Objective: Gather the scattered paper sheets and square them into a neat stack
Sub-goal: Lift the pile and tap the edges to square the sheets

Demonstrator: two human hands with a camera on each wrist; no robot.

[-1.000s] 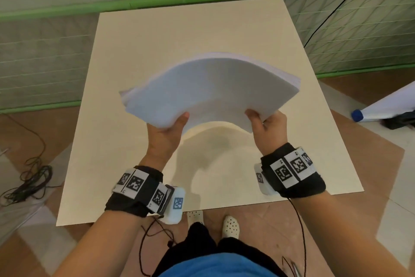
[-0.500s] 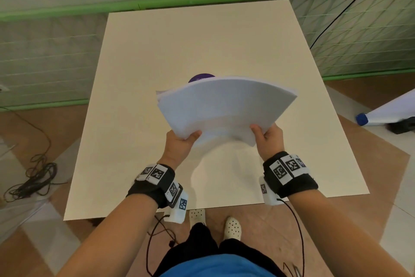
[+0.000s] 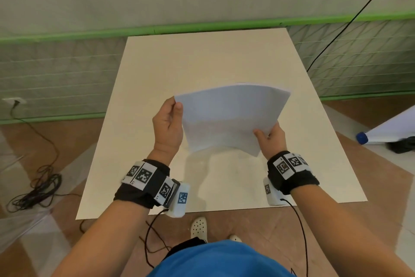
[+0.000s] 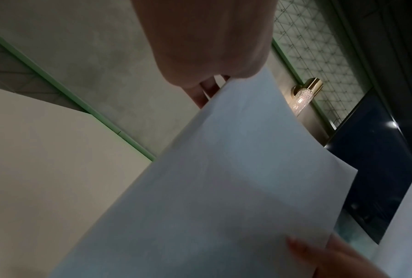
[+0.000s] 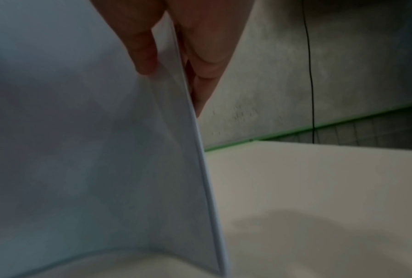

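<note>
Item: paper sheets [image 3: 229, 119], now tipped upright from flat, your left hand [image 3: 167, 124] moved up to pinch the top corner, right hand [image 3: 270, 136] pinching the lower edge; seemingly ready for tapping square.

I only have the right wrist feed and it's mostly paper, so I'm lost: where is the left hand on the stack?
Observer: The left hand grips the paper stack at its upper left corner, thumb on the front face.
Operator: Any loose sheets lying on the table?
Observer: None on the visible part of the table; the stack hides some of it.
Operator: Are the top edges flush?
Observer: Nearly; the head view shows a slight stagger near the top right corner.
</note>
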